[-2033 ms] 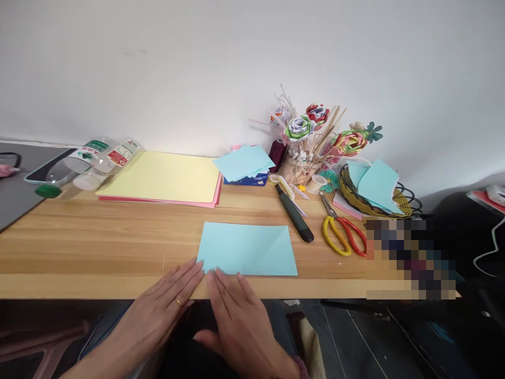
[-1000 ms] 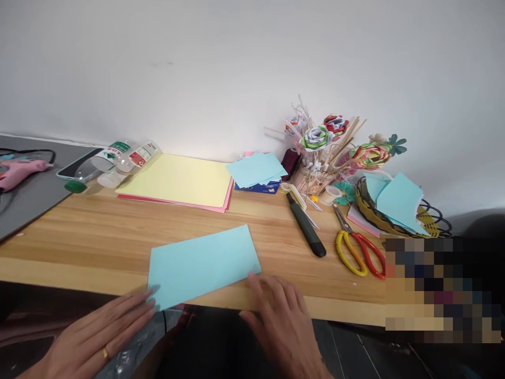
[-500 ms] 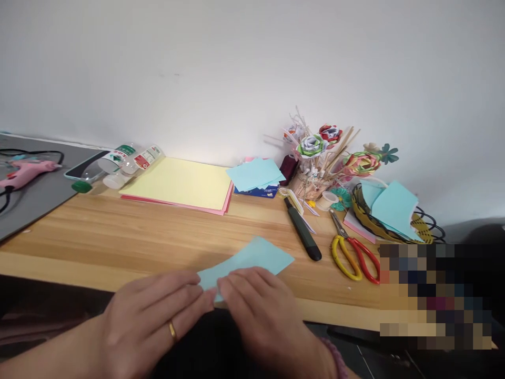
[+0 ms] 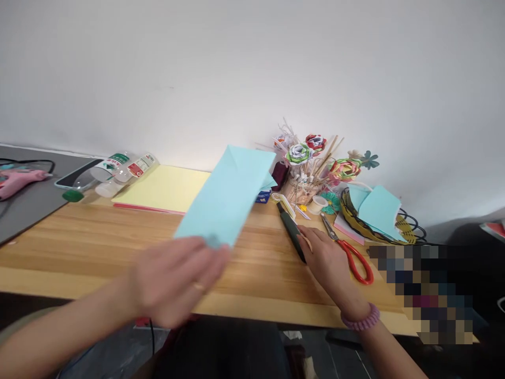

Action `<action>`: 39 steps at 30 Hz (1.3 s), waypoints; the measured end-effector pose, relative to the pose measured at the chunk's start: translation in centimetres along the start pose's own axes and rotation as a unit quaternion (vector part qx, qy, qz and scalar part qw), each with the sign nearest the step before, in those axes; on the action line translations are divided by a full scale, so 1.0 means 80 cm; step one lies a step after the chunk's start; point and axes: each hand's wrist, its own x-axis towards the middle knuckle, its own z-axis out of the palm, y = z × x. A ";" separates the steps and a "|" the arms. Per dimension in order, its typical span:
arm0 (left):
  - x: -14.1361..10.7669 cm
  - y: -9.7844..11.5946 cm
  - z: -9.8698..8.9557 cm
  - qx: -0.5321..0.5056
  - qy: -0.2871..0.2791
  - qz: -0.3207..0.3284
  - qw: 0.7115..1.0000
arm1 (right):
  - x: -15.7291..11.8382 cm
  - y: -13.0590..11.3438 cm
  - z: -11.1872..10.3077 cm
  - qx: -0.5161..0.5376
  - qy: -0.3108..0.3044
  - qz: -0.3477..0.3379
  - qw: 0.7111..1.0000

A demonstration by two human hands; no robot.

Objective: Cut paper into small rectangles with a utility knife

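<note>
My left hand (image 4: 177,276), blurred by motion, pinches a light blue sheet of paper (image 4: 226,192) by its lower edge. The sheet is raised and tilted above the table, and creases show near its top. My right hand (image 4: 323,258) has its fingers curled over the side of a dark green utility knife (image 4: 292,231), which lies on the tabletop. Scissors (image 4: 357,263) lie just right of that hand, which hides their yellow handle; the red handle shows.
Yellow and pink paper sheets (image 4: 169,184) and plastic bottles (image 4: 126,171) lie at the back left. Paper flowers (image 4: 300,152) stand near the wall. A basket (image 4: 347,216) holds blue paper at the right. A pink glue gun (image 4: 23,179) rests on a grey mat.
The blue paper has been lifted off the table by my left hand. My right hand has left the paper and moved right to the utility knife.
</note>
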 end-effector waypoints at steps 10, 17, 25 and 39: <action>0.061 0.084 0.146 -0.097 -0.370 -0.072 0.921 | 0.022 -0.016 0.030 -0.045 -0.114 0.073 0.990; 0.027 0.030 0.134 -0.260 -0.337 -0.070 0.902 | 0.015 0.001 0.022 0.004 -0.131 0.066 0.989; 0.022 0.002 0.152 -0.239 -0.368 -0.010 0.899 | -0.031 0.030 -0.009 0.103 -0.062 0.059 0.991; 0.019 0.008 0.168 -0.188 -0.252 0.053 0.948 | -0.176 -0.010 -0.092 0.209 -0.181 0.008 0.961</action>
